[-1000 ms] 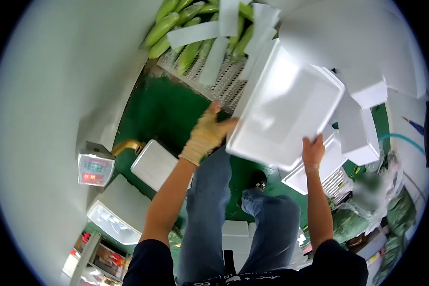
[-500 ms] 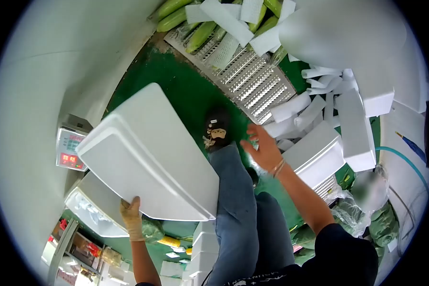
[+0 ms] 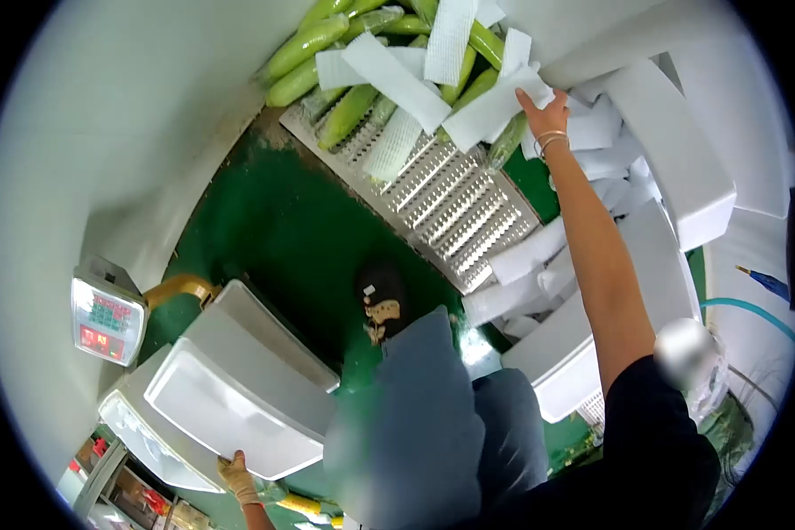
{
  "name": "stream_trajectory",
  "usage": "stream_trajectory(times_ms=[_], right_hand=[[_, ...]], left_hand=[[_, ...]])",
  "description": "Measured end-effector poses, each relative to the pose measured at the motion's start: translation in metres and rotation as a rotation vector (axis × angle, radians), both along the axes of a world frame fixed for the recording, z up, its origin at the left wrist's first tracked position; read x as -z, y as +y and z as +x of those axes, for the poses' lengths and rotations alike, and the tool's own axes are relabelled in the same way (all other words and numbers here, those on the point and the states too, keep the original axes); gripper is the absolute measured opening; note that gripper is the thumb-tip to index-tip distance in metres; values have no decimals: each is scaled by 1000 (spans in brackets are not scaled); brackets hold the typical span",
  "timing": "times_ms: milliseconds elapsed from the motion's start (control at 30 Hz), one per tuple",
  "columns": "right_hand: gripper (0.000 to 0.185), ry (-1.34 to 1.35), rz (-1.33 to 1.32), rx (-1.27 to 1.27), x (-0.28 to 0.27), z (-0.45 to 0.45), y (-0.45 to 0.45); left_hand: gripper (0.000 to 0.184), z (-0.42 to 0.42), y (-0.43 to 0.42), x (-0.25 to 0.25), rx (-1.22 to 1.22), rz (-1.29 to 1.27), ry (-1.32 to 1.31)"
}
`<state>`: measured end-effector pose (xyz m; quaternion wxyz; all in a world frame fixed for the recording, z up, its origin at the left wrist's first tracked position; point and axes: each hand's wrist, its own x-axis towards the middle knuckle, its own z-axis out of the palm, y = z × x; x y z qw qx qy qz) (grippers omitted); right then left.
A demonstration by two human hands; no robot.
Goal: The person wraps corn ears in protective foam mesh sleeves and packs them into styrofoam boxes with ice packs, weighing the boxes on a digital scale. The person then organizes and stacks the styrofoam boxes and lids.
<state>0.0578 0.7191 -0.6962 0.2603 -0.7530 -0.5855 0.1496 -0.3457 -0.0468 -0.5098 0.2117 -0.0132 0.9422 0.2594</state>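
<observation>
My left hand [image 3: 237, 477], in a knit glove, has its fingers at the lower edge of a white foam box [image 3: 238, 397] at the lower left. That box stands on or against the scale's platform beside another foam box [image 3: 150, 433]. My bare right hand [image 3: 548, 113] reaches to the upper right, its fingers on the end of a white foam sheet [image 3: 495, 108]. Under the sheets, long green vegetables [image 3: 349, 115] lie on a perforated metal rack [image 3: 459, 212]. Whether the fingers grip the sheet is hard to tell.
A scale display [image 3: 106, 318] with red digits stands at the left. Rolled foam sheets [image 3: 530, 265] lie among white boxes [image 3: 671, 150] at the right. A teal hose [image 3: 751, 307] runs along the far right. My shoe [image 3: 382, 300] is on the green floor.
The foam box in my left hand has moved left and down beside the scale. My right hand has left the box and reached up to the foam sheets.
</observation>
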Motion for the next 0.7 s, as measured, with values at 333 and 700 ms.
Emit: stream_trajectory(times_ms=[333, 700], right_hand=[[48, 917, 59, 101, 26, 35, -45], [21, 1820, -342, -25, -30, -13, -193]], left_hand=[[43, 5, 157, -3, 244, 290, 543], [15, 252, 595, 130, 1143, 685, -974]])
